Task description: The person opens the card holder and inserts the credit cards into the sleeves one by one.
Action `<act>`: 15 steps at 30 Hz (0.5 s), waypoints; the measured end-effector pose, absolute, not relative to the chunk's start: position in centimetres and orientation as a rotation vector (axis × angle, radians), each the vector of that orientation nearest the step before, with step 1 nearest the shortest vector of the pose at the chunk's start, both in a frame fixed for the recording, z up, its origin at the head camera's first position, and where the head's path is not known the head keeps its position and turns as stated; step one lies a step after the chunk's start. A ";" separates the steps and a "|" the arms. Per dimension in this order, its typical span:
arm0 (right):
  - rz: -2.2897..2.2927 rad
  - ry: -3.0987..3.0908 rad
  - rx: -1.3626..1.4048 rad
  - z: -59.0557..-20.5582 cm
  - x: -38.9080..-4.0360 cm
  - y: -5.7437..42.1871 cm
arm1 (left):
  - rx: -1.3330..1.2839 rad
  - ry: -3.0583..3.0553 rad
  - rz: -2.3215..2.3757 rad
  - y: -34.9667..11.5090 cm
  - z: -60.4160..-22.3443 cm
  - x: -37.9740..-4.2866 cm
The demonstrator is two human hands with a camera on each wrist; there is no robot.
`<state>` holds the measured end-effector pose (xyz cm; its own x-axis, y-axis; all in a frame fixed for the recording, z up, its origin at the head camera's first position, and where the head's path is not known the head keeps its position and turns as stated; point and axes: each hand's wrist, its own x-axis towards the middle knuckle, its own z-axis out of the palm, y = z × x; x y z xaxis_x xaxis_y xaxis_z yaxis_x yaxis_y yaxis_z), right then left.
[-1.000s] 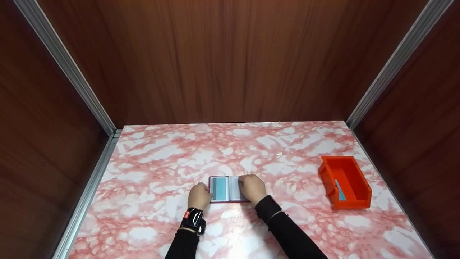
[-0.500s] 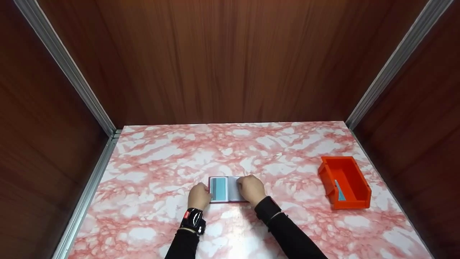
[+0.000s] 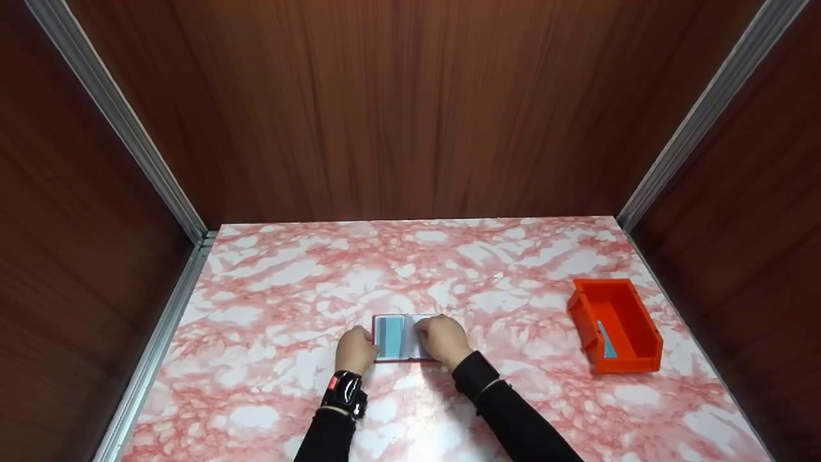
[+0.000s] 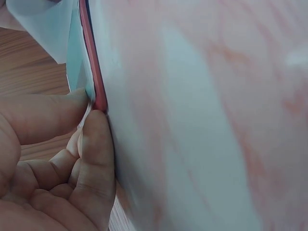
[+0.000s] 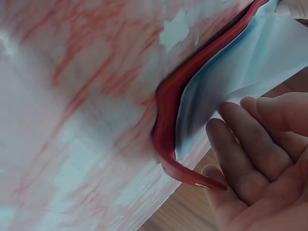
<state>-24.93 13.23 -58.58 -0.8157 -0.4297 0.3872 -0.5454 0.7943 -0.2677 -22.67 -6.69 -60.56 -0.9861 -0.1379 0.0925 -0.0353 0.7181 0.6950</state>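
Note:
A small red-covered card holder (image 3: 409, 361) lies spread apart on the table, with translucent sleeve pages. A teal card (image 3: 390, 335) shows in its left side. My left hand (image 3: 356, 350) pinches the left edge, thumb on the page side and a finger behind the red cover (image 4: 94, 57). Over the right side, my right hand (image 3: 446, 340) pinches a translucent page (image 5: 250, 67) between thumb and index finger. That page is lifted and bent in both wrist views. The cover's red end (image 5: 192, 177) curls beside the lower fingers of my right hand.
An orange bin (image 3: 582, 324) stands at the right of the table, holding a blue-grey flat piece (image 3: 606, 341). Brown wood-grain panels (image 3: 410, 128) with metal corner rails (image 3: 141, 147) enclose the back and sides of the pink-and-white table (image 3: 269, 385).
My right hand has shifted slightly left, drawing the translucent page toward the left side of the card holder. My left hand has stayed in place.

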 end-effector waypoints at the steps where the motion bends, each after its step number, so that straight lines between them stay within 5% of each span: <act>1: 0.546 -2.682 0.753 -58.6 -24.9 13.1 | 0.143 -2.785 -1.126 -6.7 -60.5 -22.7; 15: 0.596 -2.747 0.818 -58.5 -24.7 12.1 | 0.165 -2.794 -1.144 -6.7 -60.4 -22.7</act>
